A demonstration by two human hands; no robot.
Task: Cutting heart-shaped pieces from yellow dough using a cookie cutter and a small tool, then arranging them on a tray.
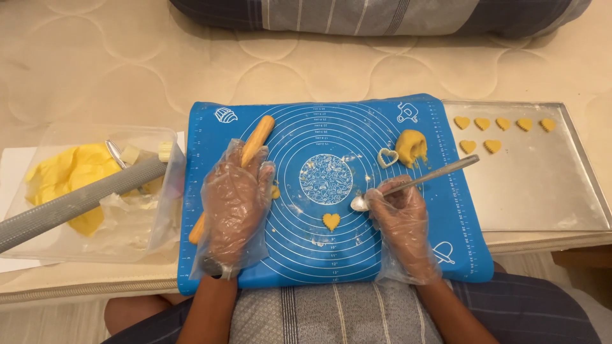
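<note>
A blue silicone baking mat [408, 245] lies in front of me. My left hand [234, 207], in a clear plastic glove, rests flat on a wooden rolling pin [258, 135] lying diagonally on the mat's left side. My right hand [401, 220], also gloved, holds a metal spoon [414, 181] with its bowl pointing left, close to a small heart-shaped piece of yellow dough [331, 220] on the mat. A lump of yellow dough [412, 147] and a heart-shaped cutter [387, 157] sit near the mat's upper right.
A metal baking tray [542, 191] at the right carries several dough hearts [503, 124] along its far end. At the left a clear plastic container [162, 210] holds yellow dough and a grey roll [70, 204]. A striped bolster [382, 14] lies beyond.
</note>
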